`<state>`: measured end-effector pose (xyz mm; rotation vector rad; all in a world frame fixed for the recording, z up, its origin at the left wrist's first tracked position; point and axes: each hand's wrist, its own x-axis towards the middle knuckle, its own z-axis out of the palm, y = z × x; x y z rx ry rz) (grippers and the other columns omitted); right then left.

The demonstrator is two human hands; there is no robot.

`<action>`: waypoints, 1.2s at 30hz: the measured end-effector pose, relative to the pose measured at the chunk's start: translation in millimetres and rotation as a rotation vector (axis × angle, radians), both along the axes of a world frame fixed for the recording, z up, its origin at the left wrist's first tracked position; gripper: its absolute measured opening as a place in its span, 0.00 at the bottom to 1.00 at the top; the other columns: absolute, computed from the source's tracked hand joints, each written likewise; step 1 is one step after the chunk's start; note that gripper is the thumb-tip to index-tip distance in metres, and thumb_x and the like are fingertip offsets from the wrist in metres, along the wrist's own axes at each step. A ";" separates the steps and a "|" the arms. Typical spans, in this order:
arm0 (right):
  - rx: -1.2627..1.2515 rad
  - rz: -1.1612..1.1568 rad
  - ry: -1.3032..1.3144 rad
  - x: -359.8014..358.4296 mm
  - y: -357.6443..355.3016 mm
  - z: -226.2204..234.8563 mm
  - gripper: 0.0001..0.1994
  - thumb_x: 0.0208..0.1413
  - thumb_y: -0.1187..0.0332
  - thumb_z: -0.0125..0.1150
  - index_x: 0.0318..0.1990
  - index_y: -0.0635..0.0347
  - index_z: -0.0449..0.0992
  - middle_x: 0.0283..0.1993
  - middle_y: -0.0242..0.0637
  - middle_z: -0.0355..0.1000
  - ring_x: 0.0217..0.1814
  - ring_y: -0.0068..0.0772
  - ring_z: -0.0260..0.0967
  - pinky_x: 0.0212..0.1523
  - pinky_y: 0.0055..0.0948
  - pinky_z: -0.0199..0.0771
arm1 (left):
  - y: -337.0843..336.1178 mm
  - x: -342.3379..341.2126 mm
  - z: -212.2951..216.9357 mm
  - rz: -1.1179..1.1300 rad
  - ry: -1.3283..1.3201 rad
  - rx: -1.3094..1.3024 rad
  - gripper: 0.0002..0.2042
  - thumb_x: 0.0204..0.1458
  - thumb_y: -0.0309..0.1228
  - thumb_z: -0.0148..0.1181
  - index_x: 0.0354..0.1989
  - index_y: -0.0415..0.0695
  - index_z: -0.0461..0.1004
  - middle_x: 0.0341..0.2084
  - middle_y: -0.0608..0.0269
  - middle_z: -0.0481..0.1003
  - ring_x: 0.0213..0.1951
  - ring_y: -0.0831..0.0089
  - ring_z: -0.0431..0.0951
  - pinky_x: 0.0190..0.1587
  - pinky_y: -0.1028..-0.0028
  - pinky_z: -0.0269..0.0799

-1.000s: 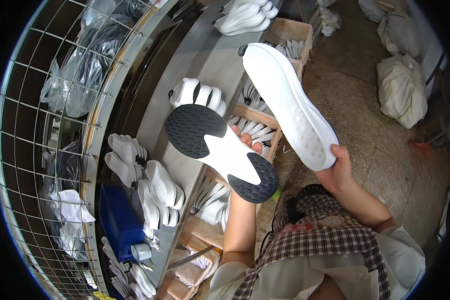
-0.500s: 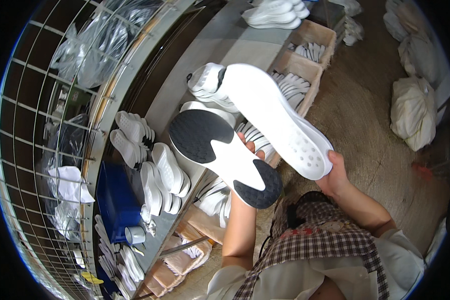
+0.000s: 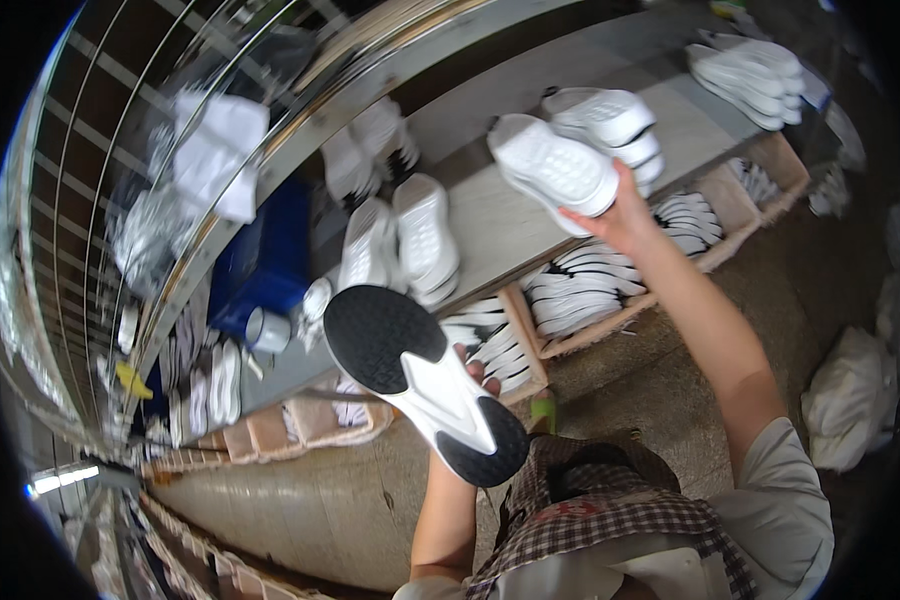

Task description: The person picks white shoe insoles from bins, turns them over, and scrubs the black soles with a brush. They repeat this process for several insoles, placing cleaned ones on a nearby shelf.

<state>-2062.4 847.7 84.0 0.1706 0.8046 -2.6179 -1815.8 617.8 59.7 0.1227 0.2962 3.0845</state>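
Note:
My left hand [image 3: 478,373] is closed around a shoe sole [image 3: 432,392], a white one with black tread patches at both ends, its underside facing up. Most of that hand is hidden behind the sole. Stretched out over the grey bench, my right hand [image 3: 625,218] grips the near end of a white shoe sole [image 3: 550,172] with a dimpled inner side. This sole lies or hovers beside a short stack of white soles [image 3: 606,118]; whether it rests on something, I cannot tell.
More white soles [image 3: 427,235] stand on the bench [image 3: 500,255] to the left, near a blue bin [image 3: 265,255] and a white cup [image 3: 267,330]. Below the bench edge, lined boxes [image 3: 582,342] hold many soles. A wire mesh [image 3: 100,170] rises at the left; a pale sack [image 3: 850,400] sits at right.
My right hand has carried its white sole away from me to the bench, beside the stack. The left hand still holds the black-patched sole, now lower. The view has turned.

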 end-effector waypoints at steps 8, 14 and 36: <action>0.734 0.149 0.012 -18.8 15.9 -26.2 0.39 0.58 0.35 0.29 0.60 0.65 0.57 0.49 0.54 0.69 0.44 0.40 0.72 0.45 0.35 0.77 | -28.9 6.8 17.4 -0.240 0.150 0.334 0.29 0.56 0.47 0.49 0.61 0.41 0.58 0.46 0.44 0.66 0.54 0.39 0.64 0.54 0.51 0.68; 0.583 -0.047 -0.058 3.0 0.9 -40.0 0.45 0.54 0.31 0.33 0.61 0.68 0.53 0.49 0.59 0.68 0.44 0.45 0.74 0.33 0.24 0.79 | -94.2 22.3 30.5 -0.320 0.217 0.366 0.29 0.56 0.49 0.48 0.60 0.43 0.56 0.48 0.51 0.64 0.52 0.47 0.63 0.54 0.53 0.66; 0.947 0.001 1.884 333.8 -458.6 110.9 0.20 0.42 0.74 0.63 0.47 0.58 0.75 0.39 0.38 0.65 0.36 0.35 0.64 0.36 0.29 0.68 | -357.2 149.8 3.4 0.190 0.037 -0.207 0.24 0.57 0.46 0.45 0.52 0.38 0.64 0.40 0.49 0.70 0.40 0.57 0.74 0.40 0.66 0.74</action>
